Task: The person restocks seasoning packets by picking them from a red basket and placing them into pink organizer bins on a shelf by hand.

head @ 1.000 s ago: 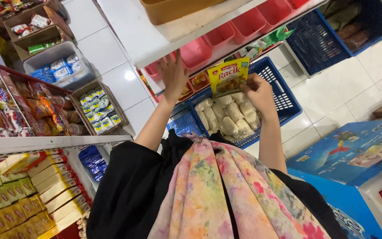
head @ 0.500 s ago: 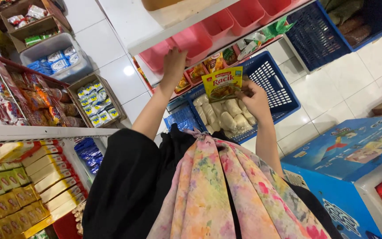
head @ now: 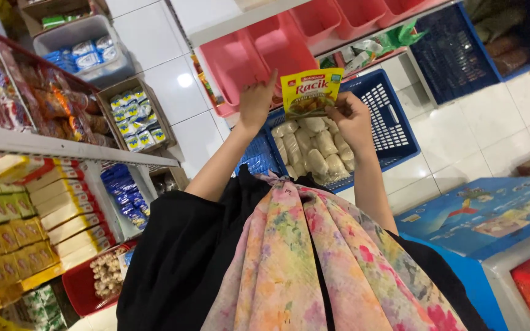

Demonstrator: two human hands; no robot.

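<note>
Holding a small yellow sachet [head: 310, 93] by its right edge, the right hand [head: 352, 119] pinches it closed between fingers and thumb. The sachet is flat and rectangular, with a red label at the top and a picture of food below. It stands upright above a blue basket [head: 394, 132] filled with pale plastic-wrapped packs [head: 311, 147]. The left hand [head: 256, 101] is open, fingers touching a pink bin [head: 249, 58], holding nothing.
</note>
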